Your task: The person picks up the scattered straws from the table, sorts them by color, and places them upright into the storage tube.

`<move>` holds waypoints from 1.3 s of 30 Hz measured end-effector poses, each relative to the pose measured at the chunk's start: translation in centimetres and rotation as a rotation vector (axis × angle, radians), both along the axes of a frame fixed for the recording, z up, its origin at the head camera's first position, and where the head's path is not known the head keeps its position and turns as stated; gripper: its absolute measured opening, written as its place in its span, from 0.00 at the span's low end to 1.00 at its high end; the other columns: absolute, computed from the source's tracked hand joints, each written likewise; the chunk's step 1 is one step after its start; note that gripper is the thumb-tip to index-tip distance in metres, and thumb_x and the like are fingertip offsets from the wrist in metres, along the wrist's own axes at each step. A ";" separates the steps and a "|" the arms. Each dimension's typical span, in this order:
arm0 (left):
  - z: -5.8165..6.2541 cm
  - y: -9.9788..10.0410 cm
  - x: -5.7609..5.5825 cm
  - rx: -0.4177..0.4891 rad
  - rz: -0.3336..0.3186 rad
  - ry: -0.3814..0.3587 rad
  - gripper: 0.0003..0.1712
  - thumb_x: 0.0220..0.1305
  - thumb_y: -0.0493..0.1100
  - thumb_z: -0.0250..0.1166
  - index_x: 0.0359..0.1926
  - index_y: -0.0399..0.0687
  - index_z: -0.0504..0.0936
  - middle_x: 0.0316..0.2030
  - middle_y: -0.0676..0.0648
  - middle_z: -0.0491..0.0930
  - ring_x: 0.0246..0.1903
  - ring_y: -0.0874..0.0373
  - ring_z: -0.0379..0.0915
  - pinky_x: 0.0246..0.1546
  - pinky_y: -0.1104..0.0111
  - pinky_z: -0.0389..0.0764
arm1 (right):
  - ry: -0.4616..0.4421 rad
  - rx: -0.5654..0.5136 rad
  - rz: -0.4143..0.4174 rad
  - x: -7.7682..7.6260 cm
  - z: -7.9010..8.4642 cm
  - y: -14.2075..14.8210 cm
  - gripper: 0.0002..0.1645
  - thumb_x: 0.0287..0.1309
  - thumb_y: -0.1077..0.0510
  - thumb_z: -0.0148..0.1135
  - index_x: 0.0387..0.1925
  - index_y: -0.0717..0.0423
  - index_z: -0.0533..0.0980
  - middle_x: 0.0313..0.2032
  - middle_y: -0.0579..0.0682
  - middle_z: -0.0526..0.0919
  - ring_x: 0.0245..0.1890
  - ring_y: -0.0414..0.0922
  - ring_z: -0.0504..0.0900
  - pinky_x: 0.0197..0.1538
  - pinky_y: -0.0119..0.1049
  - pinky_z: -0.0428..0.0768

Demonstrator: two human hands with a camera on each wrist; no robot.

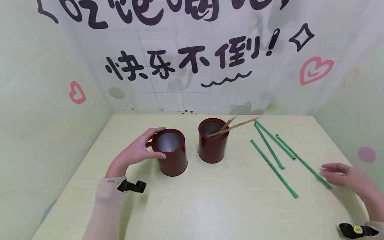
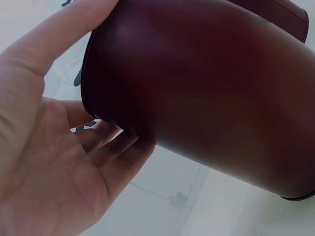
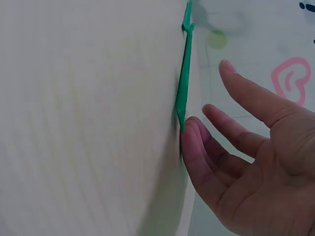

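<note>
My left hand (image 1: 139, 146) holds a dark red cylindrical holder (image 1: 174, 163) by its rim, the thumb on the near side and the fingers on the far side. The holder stands upright on the table, its grey inside showing; its wall (image 2: 197, 98) fills much of the left wrist view. My right hand (image 1: 345, 176) hovers at the table's right, fingers relaxed, thumb apart, nothing between them. Nearest to it lies a long narrow green strip (image 1: 304, 163), also a green strip (image 3: 183, 78) in the right wrist view. Whether the fingertips touch it I cannot tell.
A second dark red holder (image 1: 212, 150) stands right of the first, with thin tan sticks (image 1: 240, 124) leaning in it. More green strips (image 1: 273, 168) lie to its right on the pale table (image 1: 210, 206). Printed cloth walls (image 1: 195, 96) close off the back and sides.
</note>
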State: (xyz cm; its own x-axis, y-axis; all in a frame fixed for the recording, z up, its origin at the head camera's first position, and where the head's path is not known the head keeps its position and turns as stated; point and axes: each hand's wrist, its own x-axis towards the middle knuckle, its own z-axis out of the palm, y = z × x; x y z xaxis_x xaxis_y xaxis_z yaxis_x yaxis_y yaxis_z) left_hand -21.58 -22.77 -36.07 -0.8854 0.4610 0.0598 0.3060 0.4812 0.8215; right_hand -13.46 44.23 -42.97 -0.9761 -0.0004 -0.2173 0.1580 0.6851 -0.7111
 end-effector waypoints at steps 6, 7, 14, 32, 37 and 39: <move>-0.1 0.1 0.0 0.007 -0.015 0.002 0.51 0.53 0.40 0.77 0.74 0.46 0.60 0.68 0.42 0.63 0.65 0.44 0.63 0.70 0.43 0.64 | 0.039 0.263 0.097 0.1 -0.4 -0.4 0.26 0.59 0.53 0.70 0.48 0.73 0.77 0.32 0.38 0.78 0.29 0.23 0.69 0.32 0.26 0.76; -0.1 0.2 0.0 0.009 -0.017 0.002 0.50 0.53 0.40 0.77 0.74 0.46 0.60 0.68 0.42 0.63 0.65 0.44 0.63 0.70 0.42 0.64 | 0.040 0.275 0.098 0.0 -0.5 -0.5 0.24 0.59 0.54 0.70 0.46 0.72 0.77 0.31 0.41 0.78 0.28 0.25 0.69 0.31 0.26 0.75; -0.2 0.3 0.2 0.008 -0.032 -0.005 0.50 0.53 0.40 0.77 0.73 0.47 0.60 0.68 0.42 0.64 0.65 0.44 0.63 0.71 0.43 0.63 | 0.027 0.356 0.065 -0.3 -0.7 -0.8 0.16 0.59 0.52 0.70 0.34 0.64 0.82 0.29 0.46 0.82 0.25 0.28 0.69 0.28 0.28 0.73; -0.2 0.7 0.5 0.022 -0.052 0.008 0.50 0.53 0.40 0.77 0.73 0.48 0.61 0.68 0.43 0.64 0.65 0.44 0.64 0.70 0.43 0.65 | 0.382 -0.089 -0.149 0.1 1.7 -2.2 0.12 0.69 0.61 0.58 0.34 0.38 0.80 0.28 0.20 0.79 0.27 0.22 0.78 0.29 0.18 0.77; -0.1 0.9 0.6 0.030 -0.062 0.007 0.50 0.53 0.39 0.77 0.73 0.47 0.61 0.68 0.43 0.64 0.65 0.44 0.64 0.70 0.44 0.65 | 0.576 -0.632 -0.237 0.0 3.2 -3.5 0.19 0.65 0.72 0.57 0.35 0.46 0.85 0.29 0.34 0.86 0.27 0.27 0.85 0.34 0.16 0.81; 0.0 0.9 0.6 0.029 -0.066 0.005 0.50 0.53 0.39 0.77 0.73 0.47 0.61 0.68 0.43 0.63 0.65 0.44 0.64 0.70 0.44 0.65 | 0.619 -0.790 -0.269 0.1 3.9 -4.2 0.16 0.64 0.73 0.57 0.35 0.52 0.85 0.29 0.39 0.87 0.28 0.30 0.87 0.36 0.17 0.82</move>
